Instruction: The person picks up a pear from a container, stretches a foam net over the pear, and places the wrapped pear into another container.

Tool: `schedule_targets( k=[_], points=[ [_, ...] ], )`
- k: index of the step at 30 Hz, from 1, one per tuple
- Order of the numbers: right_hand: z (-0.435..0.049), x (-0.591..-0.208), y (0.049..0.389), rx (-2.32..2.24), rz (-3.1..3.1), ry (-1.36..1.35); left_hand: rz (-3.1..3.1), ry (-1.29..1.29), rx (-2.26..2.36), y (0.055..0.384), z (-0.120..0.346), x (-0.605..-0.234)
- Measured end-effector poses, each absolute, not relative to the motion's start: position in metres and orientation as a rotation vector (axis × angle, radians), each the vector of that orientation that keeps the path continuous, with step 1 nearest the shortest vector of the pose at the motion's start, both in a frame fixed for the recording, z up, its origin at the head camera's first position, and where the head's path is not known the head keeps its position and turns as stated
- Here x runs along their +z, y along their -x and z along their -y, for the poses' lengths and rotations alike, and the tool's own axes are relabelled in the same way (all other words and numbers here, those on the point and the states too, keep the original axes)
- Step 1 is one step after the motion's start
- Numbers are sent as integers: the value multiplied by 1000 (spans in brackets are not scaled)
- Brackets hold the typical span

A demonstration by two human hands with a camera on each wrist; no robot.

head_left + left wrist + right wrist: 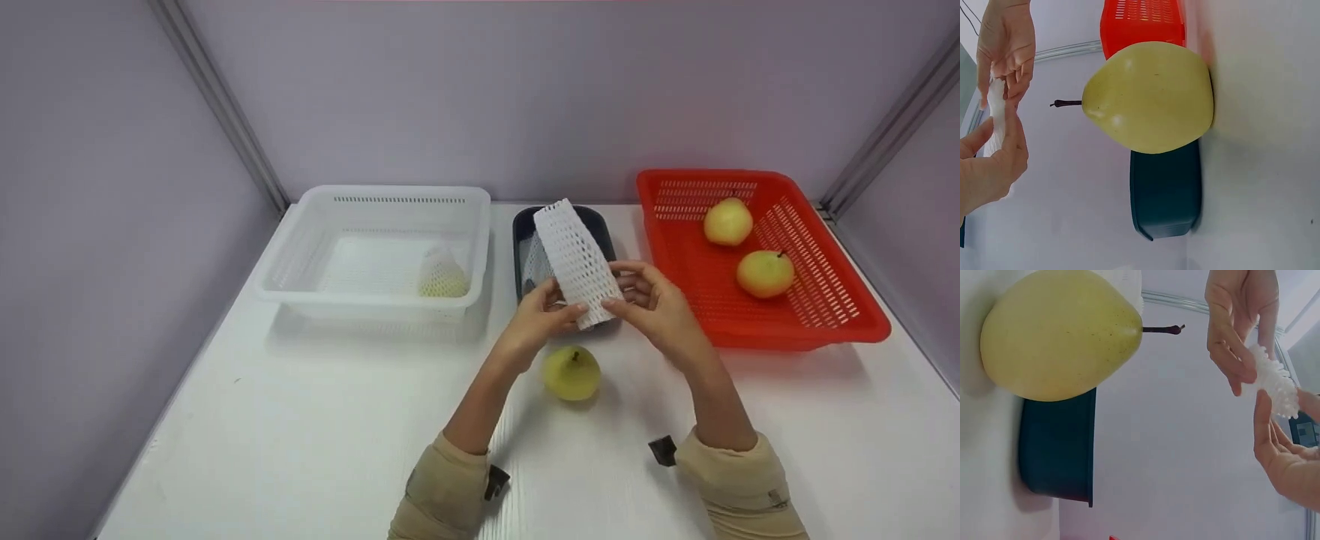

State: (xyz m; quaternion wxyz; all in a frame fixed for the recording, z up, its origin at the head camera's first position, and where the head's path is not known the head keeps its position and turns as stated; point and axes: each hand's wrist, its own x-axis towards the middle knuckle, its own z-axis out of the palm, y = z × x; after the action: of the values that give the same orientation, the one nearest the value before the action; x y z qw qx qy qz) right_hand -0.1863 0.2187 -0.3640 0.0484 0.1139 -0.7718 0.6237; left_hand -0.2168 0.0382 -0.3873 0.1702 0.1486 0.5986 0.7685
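Both hands hold a white foam net sleeve raised above the table. My left hand pinches its lower left edge between thumb and fingers, and my right hand pinches the lower right edge. In the right wrist view the end of the netting bunches between the fingertips of both hands. Below them a yellow-green pear stands on the table, stem up. It looms large in the left wrist view, where the pear appears sideways.
Behind the hands sits a dark tray with more foam netting in it. On the left, a white basket contains one netted pear. A red basket on the right contains two bare pears.
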Motion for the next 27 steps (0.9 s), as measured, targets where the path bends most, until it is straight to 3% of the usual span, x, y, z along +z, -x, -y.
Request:
schedule_targets(
  k=[9, 14, 20, 27],
  points=[
    [-214, -361, 179, 1806, 2353, -397, -1948, -392, 2206, 213, -42, -388],
    [-209, -366, 181, 1716, 2316, -340, -2516, -640, 2013, 205, -41, -388],
    [-208, -371, 181, 1677, 2343, -321, -2647, -1041, 1751, 199, -40, -384],
    [-209, -371, 180, 1586, 2433, -351, -2510, -1051, 1857, 201, -39, -383]
  ],
)
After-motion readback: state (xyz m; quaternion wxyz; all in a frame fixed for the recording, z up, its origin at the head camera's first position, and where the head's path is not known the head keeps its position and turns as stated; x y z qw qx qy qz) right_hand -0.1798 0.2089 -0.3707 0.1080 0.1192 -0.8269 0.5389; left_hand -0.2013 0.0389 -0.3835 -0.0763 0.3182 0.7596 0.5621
